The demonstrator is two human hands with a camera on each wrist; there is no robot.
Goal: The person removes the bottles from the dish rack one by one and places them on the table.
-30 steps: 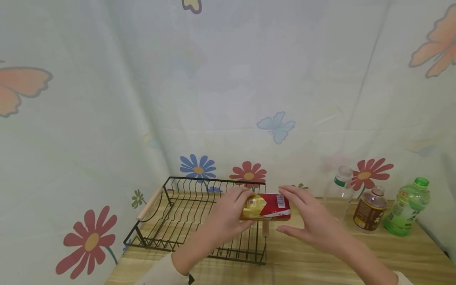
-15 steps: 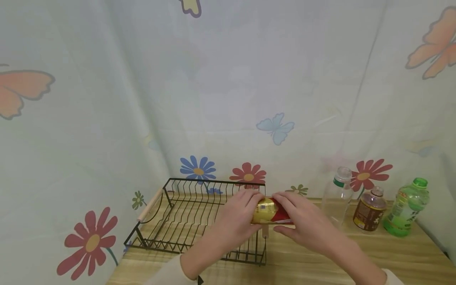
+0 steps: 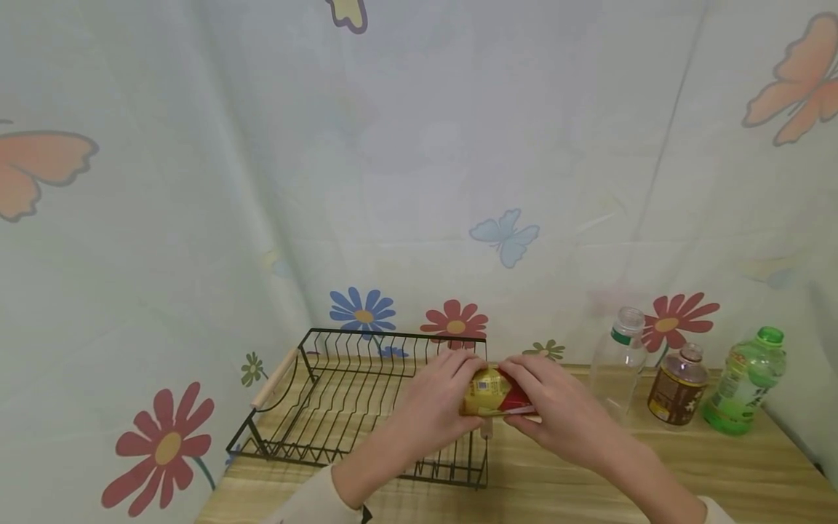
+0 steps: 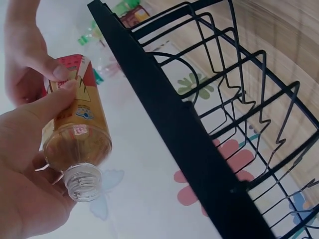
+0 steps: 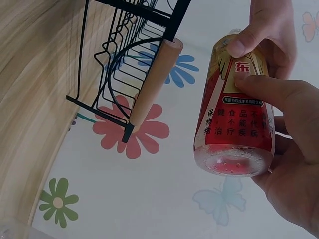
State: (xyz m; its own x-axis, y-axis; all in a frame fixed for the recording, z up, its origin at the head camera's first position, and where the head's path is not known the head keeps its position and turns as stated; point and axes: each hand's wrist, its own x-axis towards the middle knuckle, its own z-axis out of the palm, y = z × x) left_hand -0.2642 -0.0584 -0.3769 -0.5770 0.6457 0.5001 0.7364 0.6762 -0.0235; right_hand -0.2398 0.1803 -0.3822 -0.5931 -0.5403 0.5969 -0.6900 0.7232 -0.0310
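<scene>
1. Wooden table (image 3: 753,473): lower frame, bearing everything listed.
2. Black wire dish rack (image 3: 340,407): lower centre-left, wooden handle at each end.
3. Left hand (image 3: 435,407): fingers curled round the cap end of the red-and-gold bottle (image 3: 494,393).
4. Right hand (image 3: 556,415): fingers and thumb curled round the bottle's base end.
5. Red-and-gold bottle: lying sideways between both hands, above the rack's right edge.
6. Clear bottle (image 3: 618,360), brown bottle (image 3: 677,393), green bottle (image 3: 743,393): upright, lower right.
</scene>
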